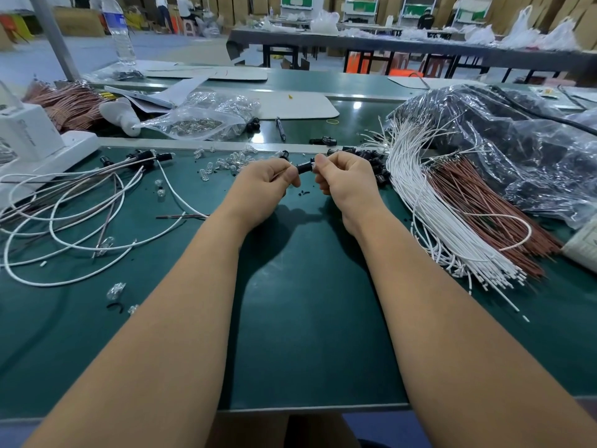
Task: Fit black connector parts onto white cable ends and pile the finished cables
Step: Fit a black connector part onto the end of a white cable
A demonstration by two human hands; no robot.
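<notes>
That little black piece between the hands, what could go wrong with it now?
The black connector is pinched only by fingertips of the left hand and right hand, so it might slip and drop among the clear bulbs scattered below. A sleeve or arm could also snag the loose white cables looped beside the left arm and drag them.

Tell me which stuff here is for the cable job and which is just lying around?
For the job:
black connector part, pinched between left hand and right hand
white cables
finished cables

Just lying about:
water bottle
pen
rubber band
</notes>
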